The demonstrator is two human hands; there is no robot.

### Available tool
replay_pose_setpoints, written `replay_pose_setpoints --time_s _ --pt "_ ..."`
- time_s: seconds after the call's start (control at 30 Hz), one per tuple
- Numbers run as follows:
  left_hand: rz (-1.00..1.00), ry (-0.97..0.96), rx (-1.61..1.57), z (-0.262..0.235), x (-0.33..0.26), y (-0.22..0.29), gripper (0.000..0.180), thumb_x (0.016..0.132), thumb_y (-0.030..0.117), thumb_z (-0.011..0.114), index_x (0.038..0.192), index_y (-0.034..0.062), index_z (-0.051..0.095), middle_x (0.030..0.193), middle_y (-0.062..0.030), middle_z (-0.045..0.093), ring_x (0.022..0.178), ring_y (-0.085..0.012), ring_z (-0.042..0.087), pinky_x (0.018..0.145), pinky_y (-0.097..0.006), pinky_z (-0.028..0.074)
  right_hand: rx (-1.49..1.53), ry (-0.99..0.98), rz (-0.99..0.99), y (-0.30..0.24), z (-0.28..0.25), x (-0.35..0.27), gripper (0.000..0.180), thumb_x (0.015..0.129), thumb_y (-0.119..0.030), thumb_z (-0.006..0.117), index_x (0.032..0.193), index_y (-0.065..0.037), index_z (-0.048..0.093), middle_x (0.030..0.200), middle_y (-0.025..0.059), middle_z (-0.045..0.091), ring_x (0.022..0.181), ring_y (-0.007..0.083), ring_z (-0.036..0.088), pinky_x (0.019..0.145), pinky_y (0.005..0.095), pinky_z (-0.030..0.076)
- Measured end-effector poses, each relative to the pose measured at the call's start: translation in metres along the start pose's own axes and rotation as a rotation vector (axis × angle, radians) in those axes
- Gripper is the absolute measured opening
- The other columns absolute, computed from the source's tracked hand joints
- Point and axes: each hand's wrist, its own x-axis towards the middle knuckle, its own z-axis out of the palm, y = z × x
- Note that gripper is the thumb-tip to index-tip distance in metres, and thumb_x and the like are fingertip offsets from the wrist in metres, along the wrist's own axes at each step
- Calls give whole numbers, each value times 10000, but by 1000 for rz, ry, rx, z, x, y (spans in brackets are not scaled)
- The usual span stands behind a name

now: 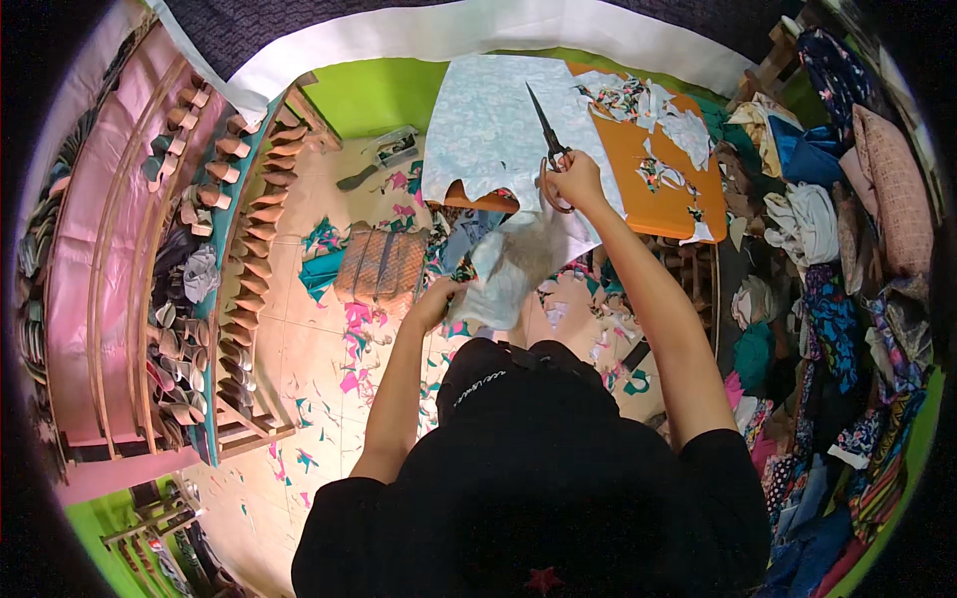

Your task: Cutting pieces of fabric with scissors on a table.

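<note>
My right hand [578, 181] is closed round the handles of large scissors [545, 128], whose dark blades point up and away over the table. In my left hand [436, 302] is the edge of a whitish piece of fabric [503, 279], which hangs in front of me and is partly smeared by motion. Beyond it, a pale blue-white cloth [498, 125] lies spread over an orange table [623, 164], its near edge cut in curves. Cut scraps with a floral print [618, 98] rest on the table's right side.
Racks of wooden shoe lasts [261, 234] and shoes stand at the left. Pink and teal scraps [357, 317] litter the floor around a brown quilted bundle [384, 264]. Heaped fabrics [807, 224] line the right side. A small grey box [397, 147] sits left of the table.
</note>
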Motion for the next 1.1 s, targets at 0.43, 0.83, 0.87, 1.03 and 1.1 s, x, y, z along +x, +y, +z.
replay_pose_setpoints --time_s 0.43,0.83,0.87,1.03,1.1 --pt "72 87 -449 8 1 -21 89 700 139 441 724 60 474 697 -32 512 654 -155 520 638 -299 443 419 -268 140 15 1 -58 221 675 -181 614 617 -19 475 517 23 466 419 105 440 397 241 364" --pt "-142 -70 -821 27 -25 -65 447 676 179 348 1029 -82 436 998 -192 513 905 -295 513 861 -389 373 666 -758 583 57 -48 -194 213 763 -237 563 708 -41 499 506 -27 399 402 58 375 349 196 270" --pt "-150 -62 -828 26 -25 -73 447 676 179 348 1029 -82 436 998 -192 513 905 -295 513 861 -389 373 764 -772 714 57 -50 -201 223 766 -253 557 717 -44 496 525 -25 396 412 62 378 352 195 273" --pt "-156 -43 -862 26 -23 -111 404 712 175 359 1021 -72 439 982 -166 527 873 -279 530 837 -380 397 636 -860 837 75 -55 -234 346 769 -390 515 718 -49 485 548 -7 391 452 83 404 390 221 312" --pt "-168 6 -861 28 -27 -124 390 719 171 372 1019 -69 439 977 -162 529 865 -270 534 824 -374 407 445 -877 708 95 -48 -248 394 759 -418 515 703 -29 493 557 16 428 467 110 430 416 246 338"
